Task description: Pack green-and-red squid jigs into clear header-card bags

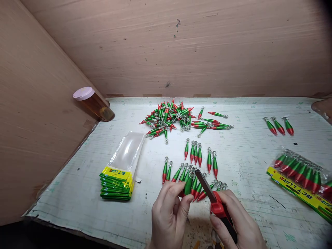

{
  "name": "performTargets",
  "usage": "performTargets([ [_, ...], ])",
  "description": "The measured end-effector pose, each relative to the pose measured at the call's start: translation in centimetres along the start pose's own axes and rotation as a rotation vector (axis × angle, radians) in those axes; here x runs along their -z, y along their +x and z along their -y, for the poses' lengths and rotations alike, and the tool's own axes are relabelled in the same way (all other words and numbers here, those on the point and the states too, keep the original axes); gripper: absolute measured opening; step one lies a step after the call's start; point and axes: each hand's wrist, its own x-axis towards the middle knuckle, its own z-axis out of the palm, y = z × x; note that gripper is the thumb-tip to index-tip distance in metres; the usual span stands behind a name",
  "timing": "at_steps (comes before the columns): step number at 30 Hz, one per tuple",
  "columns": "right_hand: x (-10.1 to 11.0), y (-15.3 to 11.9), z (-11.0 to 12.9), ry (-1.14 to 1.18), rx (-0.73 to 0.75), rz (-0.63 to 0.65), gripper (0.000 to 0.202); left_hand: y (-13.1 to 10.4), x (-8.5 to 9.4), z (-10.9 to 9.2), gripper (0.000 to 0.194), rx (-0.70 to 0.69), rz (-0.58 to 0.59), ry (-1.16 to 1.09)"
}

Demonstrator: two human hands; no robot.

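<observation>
My left hand (169, 211) pinches a green fishing lure (188, 185) between thumb and fingers, with its hook end pointing away from me. In my right hand (237, 221) is a pair of long-nosed pliers (207, 186) with red-and-black handles. The tip of the pliers is at the lure's hook end; whether it grips the hooks is too small to tell. Just beyond both hands lie rows of green-and-red lures (199, 154), several partly hidden behind my fingers and the pliers.
A heap of lures (166, 119) lies at the back. To the left are stacked clear bags with yellow-green headers (116, 183) and a lidded jar of brown liquid (97, 107). Three lures (278, 126) and filled packs (298, 176) lie right. Wooden walls (181, 52) enclose the table.
</observation>
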Motion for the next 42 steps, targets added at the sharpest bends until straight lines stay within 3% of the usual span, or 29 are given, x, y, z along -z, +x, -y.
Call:
performTargets([
  [5, -0.2, 0.0, -0.1, 0.010, 0.005, -0.011, 0.023, 0.0, -0.2, -0.1, 0.024, 0.011, -0.029, -0.006],
  [12, -0.3, -0.2, -0.8, 0.009, 0.024, -0.038, 0.023, 0.2, 0.1, -0.1, 0.019, 0.032, 0.017, 0.004],
  [17, 0.1, -0.1, -1.9, -0.024, 0.111, -0.010, 0.023, 0.6, 0.1, -0.1, 0.013, 0.115, 0.020, -0.017],
  [20, 0.2, -0.2, -2.2, -0.039, 0.076, 0.005, 0.026, 0.8, 0.0, -0.2, 0.012, 0.193, 0.041, -0.039],
  [24, -0.1, -0.1, -1.8, 0.034, -0.031, -0.003, 0.025, 1.1, -0.2, -0.4, 0.015, 0.263, 0.055, -0.052],
  [32, -0.1, 0.5, -0.8, 0.059, -0.007, 0.002, 0.019, 1.3, -0.4, 0.4, 0.023, 0.395, 0.068, -0.149],
  [42, 0.1, 1.0, -0.3, 0.068, -0.008, 0.003, 0.019, 1.6, -0.3, 0.3, 0.027, 0.414, 0.113, -0.218],
])
